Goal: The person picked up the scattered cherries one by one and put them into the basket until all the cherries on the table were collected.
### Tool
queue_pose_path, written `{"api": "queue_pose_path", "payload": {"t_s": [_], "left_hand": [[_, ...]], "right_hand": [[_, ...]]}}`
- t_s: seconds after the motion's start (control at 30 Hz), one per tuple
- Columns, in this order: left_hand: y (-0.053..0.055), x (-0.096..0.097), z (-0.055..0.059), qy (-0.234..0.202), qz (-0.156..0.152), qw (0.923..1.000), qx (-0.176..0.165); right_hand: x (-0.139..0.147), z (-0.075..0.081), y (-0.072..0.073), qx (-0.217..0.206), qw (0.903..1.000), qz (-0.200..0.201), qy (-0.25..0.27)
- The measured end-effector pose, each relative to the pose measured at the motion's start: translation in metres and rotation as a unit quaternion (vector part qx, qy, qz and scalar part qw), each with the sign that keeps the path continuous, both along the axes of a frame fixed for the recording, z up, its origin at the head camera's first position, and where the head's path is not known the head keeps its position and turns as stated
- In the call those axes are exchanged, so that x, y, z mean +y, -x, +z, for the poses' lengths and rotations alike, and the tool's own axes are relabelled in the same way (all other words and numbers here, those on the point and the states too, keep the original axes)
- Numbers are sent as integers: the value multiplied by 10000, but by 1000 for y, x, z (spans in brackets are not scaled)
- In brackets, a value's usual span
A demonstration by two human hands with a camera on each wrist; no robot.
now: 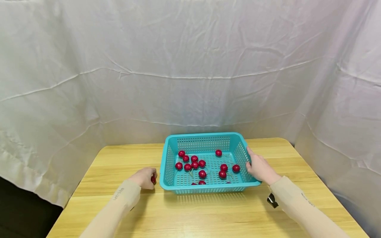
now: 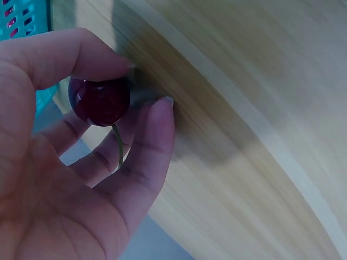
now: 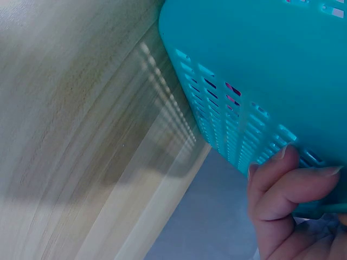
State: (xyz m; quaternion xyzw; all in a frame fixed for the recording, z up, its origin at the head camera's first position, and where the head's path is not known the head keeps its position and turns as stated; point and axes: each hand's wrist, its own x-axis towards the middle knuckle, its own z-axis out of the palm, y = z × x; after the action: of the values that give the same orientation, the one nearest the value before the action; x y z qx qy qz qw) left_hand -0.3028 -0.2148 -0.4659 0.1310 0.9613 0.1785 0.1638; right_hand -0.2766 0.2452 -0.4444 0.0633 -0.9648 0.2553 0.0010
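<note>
A turquoise plastic basket (image 1: 208, 189) stands on the wooden table, with several red cherries (image 1: 202, 174) scattered over its slotted floor. Just left of the basket, my left hand (image 1: 145, 178) pinches one dark red cherry (image 2: 100, 102) between thumb and fingers. A green stem (image 2: 119, 143) hangs from that cherry toward the palm. On the other side, my right hand (image 1: 260, 168) grips the basket's right rim, thumb over the inside. Its fingers (image 3: 303, 187) curl against the slotted outer wall in the right wrist view.
The light wood table (image 1: 208, 218) reaches to a pale hanging cloth (image 1: 190, 99) behind and at both sides. A small black clip-like piece (image 1: 272, 200) shows beside the right wrist. Past the table's left edge lies a dark area.
</note>
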Motion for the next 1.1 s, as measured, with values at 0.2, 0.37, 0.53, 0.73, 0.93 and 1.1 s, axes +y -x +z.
{"api": "queue_pose_path", "payload": {"t_s": [0.2,0.37,0.53,0.73,0.93,1.1], "left_hand": [[0,-7,2,-10,49,10000,23],[1,-13,5,-116,8,9997,204],[2,-16,11,-183,-81,9987,477],[10,-19,27,-225,-153,9965,794],[20,-20,50,-258,-277,9948,950],[27,-17,71,-475,-520,9911,1133]], "right_hand": [[0,0,0,-5,10000,-13,13],[0,0,0,-3,10000,-7,20],[0,-1,0,37,10000,19,-11],[0,-2,-1,-2,10000,3,-8],[1,-2,-1,-56,10000,-14,-13],[0,-2,0,-40,10000,-17,-52]]}}
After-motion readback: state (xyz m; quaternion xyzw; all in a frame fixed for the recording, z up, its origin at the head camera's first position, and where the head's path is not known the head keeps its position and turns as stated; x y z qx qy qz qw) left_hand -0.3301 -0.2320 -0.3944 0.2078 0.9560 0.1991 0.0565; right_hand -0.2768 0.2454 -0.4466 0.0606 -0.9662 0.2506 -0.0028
